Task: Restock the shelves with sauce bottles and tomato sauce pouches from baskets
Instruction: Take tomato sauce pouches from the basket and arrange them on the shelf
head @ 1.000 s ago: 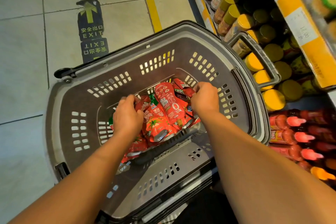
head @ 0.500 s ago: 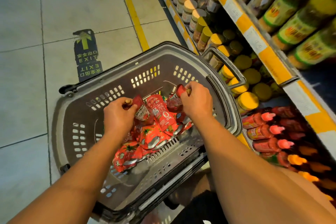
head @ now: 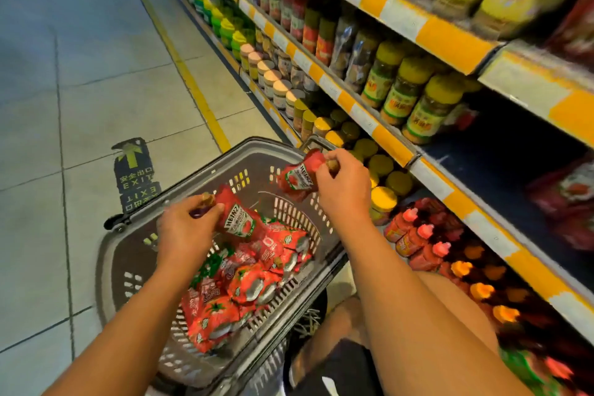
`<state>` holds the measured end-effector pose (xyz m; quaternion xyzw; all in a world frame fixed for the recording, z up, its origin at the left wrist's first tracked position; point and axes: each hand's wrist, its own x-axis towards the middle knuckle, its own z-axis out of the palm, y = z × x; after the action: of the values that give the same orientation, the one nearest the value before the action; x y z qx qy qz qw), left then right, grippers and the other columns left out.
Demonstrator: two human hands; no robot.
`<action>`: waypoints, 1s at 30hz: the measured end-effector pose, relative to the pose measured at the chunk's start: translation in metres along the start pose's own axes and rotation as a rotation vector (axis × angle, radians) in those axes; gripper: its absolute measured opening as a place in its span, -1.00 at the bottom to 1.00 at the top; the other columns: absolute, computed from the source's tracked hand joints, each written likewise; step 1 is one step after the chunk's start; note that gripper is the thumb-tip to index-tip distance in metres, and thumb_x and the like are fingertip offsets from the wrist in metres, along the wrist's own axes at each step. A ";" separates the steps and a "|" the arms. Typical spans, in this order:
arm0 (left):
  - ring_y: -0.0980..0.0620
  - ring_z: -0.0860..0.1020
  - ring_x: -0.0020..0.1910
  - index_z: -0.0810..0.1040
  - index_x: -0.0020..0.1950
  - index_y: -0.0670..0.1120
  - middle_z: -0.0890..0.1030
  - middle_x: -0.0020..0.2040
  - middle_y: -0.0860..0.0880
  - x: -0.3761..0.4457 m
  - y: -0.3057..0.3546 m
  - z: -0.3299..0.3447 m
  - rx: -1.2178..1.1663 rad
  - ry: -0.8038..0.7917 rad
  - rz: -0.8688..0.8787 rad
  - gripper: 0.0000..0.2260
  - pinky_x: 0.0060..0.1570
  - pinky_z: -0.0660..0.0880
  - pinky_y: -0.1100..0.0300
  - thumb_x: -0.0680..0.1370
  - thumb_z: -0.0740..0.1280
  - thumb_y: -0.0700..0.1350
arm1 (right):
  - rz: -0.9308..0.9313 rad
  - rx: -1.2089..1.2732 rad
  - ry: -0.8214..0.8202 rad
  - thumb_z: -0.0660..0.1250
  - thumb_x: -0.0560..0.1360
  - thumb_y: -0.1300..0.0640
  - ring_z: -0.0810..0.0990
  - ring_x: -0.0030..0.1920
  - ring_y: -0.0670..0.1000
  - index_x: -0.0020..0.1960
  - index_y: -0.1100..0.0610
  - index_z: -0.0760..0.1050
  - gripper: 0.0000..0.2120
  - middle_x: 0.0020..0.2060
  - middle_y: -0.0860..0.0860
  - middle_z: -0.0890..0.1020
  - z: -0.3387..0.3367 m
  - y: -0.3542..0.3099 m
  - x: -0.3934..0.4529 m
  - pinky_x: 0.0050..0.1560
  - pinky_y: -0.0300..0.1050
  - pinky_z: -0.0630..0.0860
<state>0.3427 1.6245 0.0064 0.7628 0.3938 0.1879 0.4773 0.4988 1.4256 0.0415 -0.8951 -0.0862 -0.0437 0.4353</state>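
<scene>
One basket (head: 205, 366). Two hands, left (head: 184, 230) and right (head: 344, 185), each holding one pouch (head: 239, 219) (head: 297, 178). More pouches (head: 250, 280) heaped in the basket, too tangled to count. Three pink-capped bottles (head: 418, 235) in a row.

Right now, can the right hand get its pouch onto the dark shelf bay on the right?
Probably yes. The right hand pinches a Heinz pouch lifted above the basket rim, and nothing stands between it and the dark shelf bay, whose front looks open.
</scene>
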 end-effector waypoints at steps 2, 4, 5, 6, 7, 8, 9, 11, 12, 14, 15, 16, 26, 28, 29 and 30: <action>0.07 0.67 -0.08 0.72 0.13 -0.04 0.72 -0.09 0.06 -0.003 0.019 -0.005 -0.054 -0.007 0.038 -0.82 0.00 0.62 0.05 0.55 0.52 -0.04 | 0.009 0.036 0.059 0.32 0.56 0.12 0.54 -0.21 0.01 -0.06 -0.02 0.57 -0.92 -0.22 -0.10 0.60 -0.020 0.001 -0.005 -0.26 -0.07 0.41; 0.10 0.66 -0.10 0.72 0.13 -0.06 0.69 -0.13 0.09 -0.007 0.041 -0.007 -0.097 -0.002 0.081 -0.81 -0.04 0.60 0.09 0.54 0.53 -0.05 | 0.046 0.072 0.106 0.34 0.56 0.12 0.56 -0.18 -0.05 -0.05 -0.04 0.59 -0.92 -0.20 -0.14 0.62 -0.040 0.005 -0.013 -0.21 -0.03 0.53; 0.10 0.65 -0.10 0.72 0.13 -0.06 0.68 -0.14 0.10 -0.011 0.052 -0.008 -0.111 0.004 0.106 -0.81 -0.08 0.58 0.12 0.54 0.53 -0.05 | 0.063 0.093 0.125 0.35 0.57 0.11 0.57 -0.16 -0.07 -0.03 -0.04 0.60 -0.92 -0.18 -0.15 0.63 -0.050 0.007 -0.017 -0.18 -0.01 0.58; 0.09 0.65 -0.09 0.71 0.12 -0.05 0.68 -0.13 0.08 -0.015 0.062 -0.007 -0.136 0.005 0.123 -0.81 -0.10 0.56 0.15 0.54 0.53 -0.06 | 0.070 0.111 0.143 0.36 0.57 0.10 0.58 -0.14 -0.09 -0.01 -0.04 0.61 -0.92 -0.17 -0.15 0.64 -0.060 0.009 -0.023 -0.15 0.02 0.60; 0.07 0.65 -0.08 0.71 0.11 -0.05 0.69 -0.12 0.06 -0.020 0.071 -0.006 -0.169 0.003 0.135 -0.82 -0.11 0.55 0.16 0.53 0.53 -0.05 | 0.076 0.128 0.162 0.37 0.56 0.10 0.59 -0.14 -0.10 -0.02 -0.04 0.62 -0.93 -0.17 -0.16 0.64 -0.069 0.010 -0.029 -0.13 0.03 0.62; 0.06 0.66 -0.07 0.72 0.10 -0.04 0.71 -0.10 0.04 -0.024 0.081 -0.005 -0.195 -0.002 0.146 -0.82 -0.10 0.54 0.17 0.53 0.54 -0.05 | 0.082 0.157 0.186 0.38 0.56 0.11 0.59 -0.14 -0.12 -0.03 -0.04 0.62 -0.93 -0.18 -0.17 0.64 -0.080 0.011 -0.034 -0.13 0.02 0.62; 0.05 0.67 -0.07 0.72 0.07 -0.02 0.71 -0.09 0.03 -0.030 0.091 -0.004 -0.209 -0.009 0.161 -0.85 -0.11 0.54 0.18 0.53 0.54 -0.05 | 0.086 0.197 0.213 0.39 0.55 0.12 0.60 -0.14 -0.14 -0.05 -0.05 0.62 -0.92 -0.18 -0.18 0.64 -0.091 0.014 -0.039 -0.13 0.00 0.62; 0.09 0.66 -0.09 0.70 0.04 0.02 0.71 -0.10 0.03 -0.041 0.110 0.001 -0.243 -0.036 0.187 -0.89 -0.17 0.51 0.29 0.53 0.54 -0.06 | 0.085 0.269 0.275 0.42 0.55 0.14 0.62 -0.13 -0.19 -0.06 -0.08 0.61 -0.88 -0.17 -0.20 0.65 -0.120 0.020 -0.049 -0.12 -0.08 0.60; 0.13 0.66 -0.11 0.69 0.02 0.03 0.70 -0.11 0.05 -0.047 0.118 0.004 -0.260 -0.058 0.201 -0.90 -0.23 0.49 0.36 0.53 0.53 -0.08 | 0.077 0.286 0.307 0.43 0.55 0.14 0.63 -0.11 -0.18 -0.05 -0.08 0.62 -0.88 -0.16 -0.18 0.67 -0.136 0.024 -0.054 -0.12 -0.10 0.60; 0.24 0.64 -0.20 0.68 -0.03 0.06 0.69 -0.14 0.08 -0.059 0.135 0.014 -0.284 -0.108 0.247 -0.91 -0.32 0.45 0.48 0.54 0.53 -0.11 | 0.049 0.304 0.368 0.43 0.55 0.15 0.66 -0.09 -0.12 -0.04 -0.06 0.64 -0.89 -0.13 -0.13 0.69 -0.172 0.035 -0.065 -0.14 -0.13 0.62; 0.28 0.64 -0.24 0.68 -0.05 0.07 0.70 -0.15 0.09 -0.066 0.142 0.019 -0.292 -0.135 0.276 -0.91 -0.33 0.45 0.49 0.54 0.53 -0.11 | 0.030 0.306 0.397 0.43 0.55 0.17 0.66 -0.10 -0.12 -0.05 -0.06 0.64 -0.88 -0.15 -0.12 0.69 -0.191 0.041 -0.070 -0.17 -0.20 0.60; 0.30 0.64 -0.24 0.69 -0.06 0.07 0.71 -0.16 0.09 -0.072 0.149 0.025 -0.308 -0.159 0.292 -0.92 -0.30 0.49 0.44 0.53 0.53 -0.11 | 0.014 0.294 0.425 0.43 0.55 0.18 0.66 -0.12 -0.14 -0.06 -0.06 0.63 -0.87 -0.16 -0.12 0.69 -0.208 0.047 -0.075 -0.19 -0.30 0.55; -0.23 0.72 0.00 0.73 -0.08 -0.07 0.74 -0.06 -0.14 -0.129 0.185 0.136 -0.510 -0.426 0.184 -0.99 0.02 0.67 -0.22 0.54 0.52 -0.17 | 0.118 0.201 0.667 0.44 0.57 0.18 0.66 -0.12 -0.10 -0.03 -0.06 0.62 -0.87 -0.13 -0.12 0.69 -0.317 0.119 -0.114 -0.11 -0.04 0.60; -0.23 0.71 0.00 0.72 -0.06 -0.08 0.73 -0.06 -0.15 -0.144 0.192 0.160 -0.548 -0.468 0.145 -0.97 -0.06 0.69 -0.10 0.56 0.50 -0.20 | 0.145 0.213 0.695 0.44 0.57 0.18 0.65 -0.14 -0.13 -0.03 -0.04 0.63 -0.88 -0.14 -0.11 0.69 -0.325 0.130 -0.118 -0.14 -0.07 0.59; -0.19 0.72 0.00 0.71 0.00 -0.11 0.74 -0.04 -0.14 -0.151 0.197 0.171 -0.581 -0.479 0.105 -0.96 -0.09 0.69 -0.03 0.57 0.48 -0.22 | 0.154 0.219 0.709 0.44 0.57 0.18 0.64 -0.16 -0.16 -0.03 -0.04 0.63 -0.88 -0.15 -0.11 0.69 -0.328 0.135 -0.121 -0.16 -0.12 0.56; -0.15 0.73 0.00 0.70 0.04 -0.14 0.74 -0.04 -0.13 -0.157 0.201 0.182 -0.611 -0.487 0.062 -0.94 -0.10 0.68 0.03 0.59 0.46 -0.24 | 0.156 0.224 0.720 0.44 0.57 0.19 0.63 -0.17 -0.19 -0.03 -0.04 0.62 -0.87 -0.16 -0.13 0.68 -0.331 0.138 -0.122 -0.18 -0.20 0.53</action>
<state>0.4503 1.3494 0.1100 0.6193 0.1718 0.1244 0.7560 0.4040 1.0670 0.1209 -0.7733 0.1362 -0.3125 0.5347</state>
